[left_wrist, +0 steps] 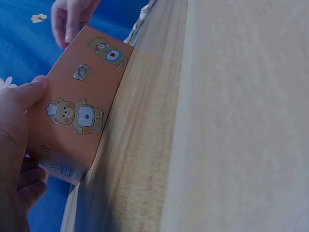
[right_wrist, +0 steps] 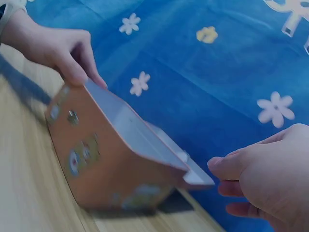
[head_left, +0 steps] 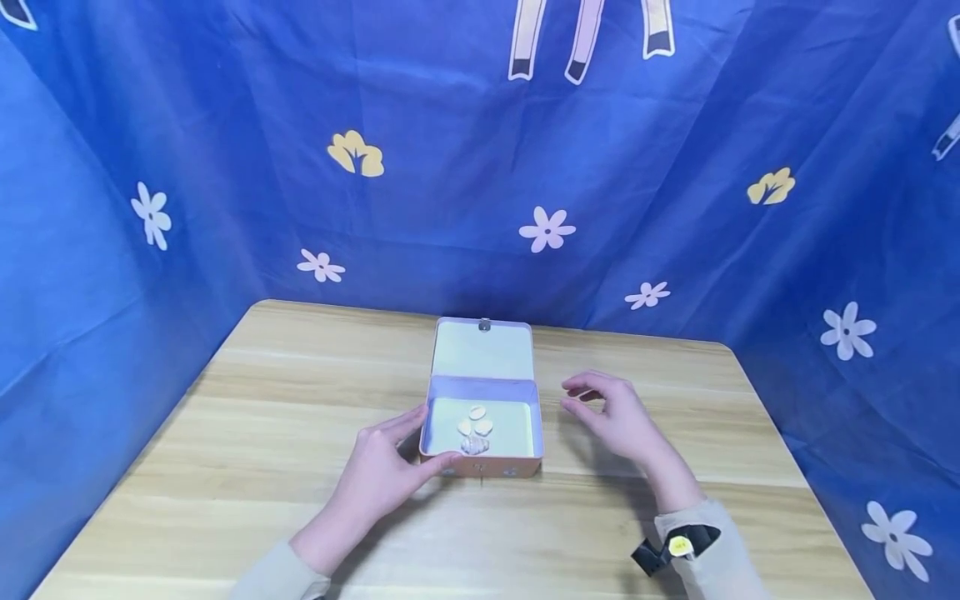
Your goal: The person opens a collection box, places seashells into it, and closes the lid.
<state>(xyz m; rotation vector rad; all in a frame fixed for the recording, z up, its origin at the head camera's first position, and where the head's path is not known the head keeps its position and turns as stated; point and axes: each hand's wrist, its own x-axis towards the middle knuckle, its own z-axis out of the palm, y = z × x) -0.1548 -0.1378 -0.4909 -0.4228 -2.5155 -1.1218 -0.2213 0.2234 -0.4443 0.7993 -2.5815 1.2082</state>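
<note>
1. A blue flower-print curtain (head_left: 450,208) hangs around the far side and both flanks, probably to screen off the surroundings.
2. My wood-grain table (head_left: 225,433) carries the work, its flat top giving the tin a level seat.
3. The bear-print tin box (head_left: 517,468) sits mid-table, its latch side facing me, I suppose so I can look straight in.
4. Its hinged lid (head_left: 483,350) is thrown back on the far side, leaving the mouth uncovered.
5. My left hand (head_left: 378,471) grips the near left corner, thumb over the front rim and fingers against the left wall, presumably to steady it.
6. My right hand (head_left: 622,417) hovers just beyond the right wall, not touching it; thumb and fingers are loosely bent and apart, pinching nothing I can see.
7. Inside, what look like four seashells (head_left: 475,445) cluster near the front wall: three pale, roundish ones and a larger, banded one nearest me.
8. Smallest is the metal catch (head_left: 484,325) at the lid's far edge.
</note>
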